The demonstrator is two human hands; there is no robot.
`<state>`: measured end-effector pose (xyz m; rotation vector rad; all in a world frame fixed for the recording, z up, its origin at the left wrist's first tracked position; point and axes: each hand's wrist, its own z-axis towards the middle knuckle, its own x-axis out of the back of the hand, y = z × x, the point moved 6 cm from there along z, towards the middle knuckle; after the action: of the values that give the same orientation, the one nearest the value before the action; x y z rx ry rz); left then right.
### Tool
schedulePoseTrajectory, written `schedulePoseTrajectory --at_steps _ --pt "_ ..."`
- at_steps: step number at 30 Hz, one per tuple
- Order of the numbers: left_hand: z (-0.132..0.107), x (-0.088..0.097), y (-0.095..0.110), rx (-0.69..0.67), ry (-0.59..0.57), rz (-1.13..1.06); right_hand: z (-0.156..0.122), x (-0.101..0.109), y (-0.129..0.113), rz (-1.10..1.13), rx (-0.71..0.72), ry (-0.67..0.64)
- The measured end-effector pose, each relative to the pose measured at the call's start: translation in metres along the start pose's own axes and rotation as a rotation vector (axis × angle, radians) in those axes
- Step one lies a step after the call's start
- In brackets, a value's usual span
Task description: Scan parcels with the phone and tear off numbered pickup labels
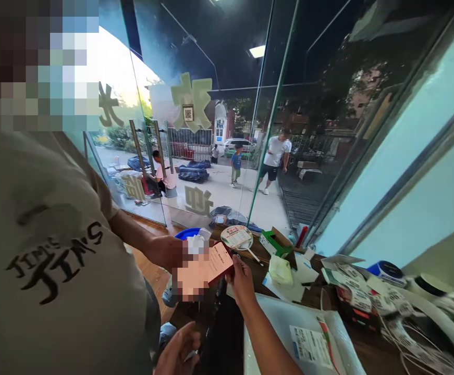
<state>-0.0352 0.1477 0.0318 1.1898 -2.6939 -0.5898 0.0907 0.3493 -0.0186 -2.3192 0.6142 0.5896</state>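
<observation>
Right forearm (268, 330) is extended forward from the lower edge of view, angled leftward. Right hand (242, 276) is held raised, fingers bent and closed in a grip. Left hand (180, 348) is held lower and nearer, fingers loosely curled; its wrist is cut off.

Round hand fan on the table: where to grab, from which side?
I'd pinch the round hand fan by its slim white handle, coming from the near right. The handle angles toward the wearer, clear of the broad disc, which likely offers a poorer grip. The right hand is close but holds the orange-faced item.
</observation>
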Motion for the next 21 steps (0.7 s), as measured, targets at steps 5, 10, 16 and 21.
schedulePoseTrajectory --at_steps 5,10,16,21 --pt "-0.02 -0.087 -0.013 0.261 -0.624 -0.097 -0.026 0.064 -0.02 -0.069 -0.138 -0.031" --pt "-0.045 -0.149 -0.052 0.384 -0.822 -0.142 -0.05 0.123 -0.033 -0.078 -0.199 -0.025" --pt "-0.042 -0.175 -0.1 0.261 -0.692 -0.043 -0.096 0.171 -0.043 -0.079 -0.124 0.005" --pt "-0.042 -0.19 -0.126 0.196 -0.565 -0.01 -0.143 0.196 -0.038 -0.242 0.005 -0.003"
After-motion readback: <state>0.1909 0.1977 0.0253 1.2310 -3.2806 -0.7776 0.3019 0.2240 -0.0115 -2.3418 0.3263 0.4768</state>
